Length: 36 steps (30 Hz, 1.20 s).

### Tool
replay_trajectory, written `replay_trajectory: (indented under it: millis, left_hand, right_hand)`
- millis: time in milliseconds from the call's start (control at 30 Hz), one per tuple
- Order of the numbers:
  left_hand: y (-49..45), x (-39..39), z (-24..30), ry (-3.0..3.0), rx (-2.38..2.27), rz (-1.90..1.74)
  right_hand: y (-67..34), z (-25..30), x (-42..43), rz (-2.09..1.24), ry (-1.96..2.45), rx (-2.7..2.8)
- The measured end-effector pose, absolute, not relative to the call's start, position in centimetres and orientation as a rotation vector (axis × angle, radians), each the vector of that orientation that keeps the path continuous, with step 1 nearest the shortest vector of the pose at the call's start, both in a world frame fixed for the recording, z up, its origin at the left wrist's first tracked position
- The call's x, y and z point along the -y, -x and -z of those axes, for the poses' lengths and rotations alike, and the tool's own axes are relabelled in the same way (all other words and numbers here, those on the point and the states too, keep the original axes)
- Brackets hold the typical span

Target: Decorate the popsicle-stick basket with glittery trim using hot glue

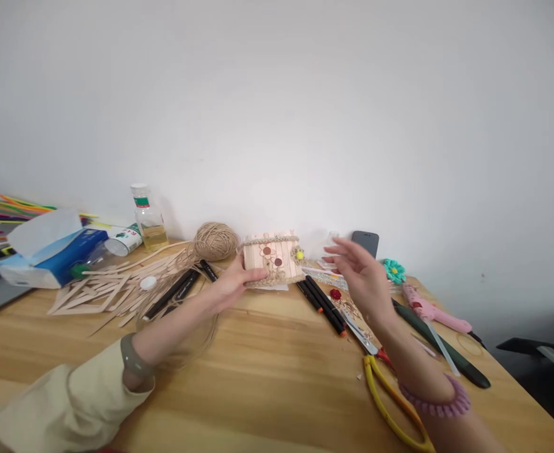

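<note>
My left hand [232, 283] grips the lower left side of a small craft piece made of wooden sticks [258, 259]. Braided twine runs along its top and bottom edges, and two brown flower shapes are on its front. A yellow bead [299, 255] shows at its right side. My right hand [359, 277] is raised to the right of the piece, apart from it, with its fingers extended and nothing seen in them. Below the right hand lie yellow-handled scissors [390, 402], a red flower-like bit [335, 294] and black markers [322, 305].
On the left are a twine ball [215, 240], loose wooden sticks [111, 289], a glass bottle [150, 220], a blue box [81, 255] and pipe cleaners [17, 204]. To the right are a phone [366, 242], a teal flower [393, 271] and a pink glue gun [435, 311]. A white wall stands behind.
</note>
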<state>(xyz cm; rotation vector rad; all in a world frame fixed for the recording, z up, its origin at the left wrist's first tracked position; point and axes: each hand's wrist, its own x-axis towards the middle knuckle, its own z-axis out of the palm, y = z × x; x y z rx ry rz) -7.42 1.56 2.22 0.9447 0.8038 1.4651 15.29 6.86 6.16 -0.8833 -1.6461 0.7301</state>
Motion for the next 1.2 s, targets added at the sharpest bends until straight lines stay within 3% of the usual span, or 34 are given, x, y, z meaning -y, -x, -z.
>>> replay_trajectory:
  millis: [333, 600, 800, 1033, 1200]
  left_hand:
    - [7.8, -6.3, -0.6, -1.006, -0.807, -1.413]
    - [6.8, -6.1, 0.1, -1.012, -0.719, -1.260]
    - [7.4, -5.8, 0.8, -1.014, -0.742, -1.209]
    - [7.7, -5.3, 1.0, -0.946, -0.831, -1.237]
    - [8.0, -5.5, 0.0, -0.892, -1.093, -1.494]
  right_hand:
    - [-14.4, -4.1, -9.2, -0.872, 1.002, 1.676]
    - [-13.8, -1.9, -9.5, -1.311, 0.850, 1.889]
    - [-13.7, -2.3, -9.0, -1.372, 0.919, 1.933]
    - [-13.8, -2.4, -8.7, -1.522, 0.916, 1.984]
    - [-13.6, -2.5, -8.4, -1.624, 0.836, 2.046]
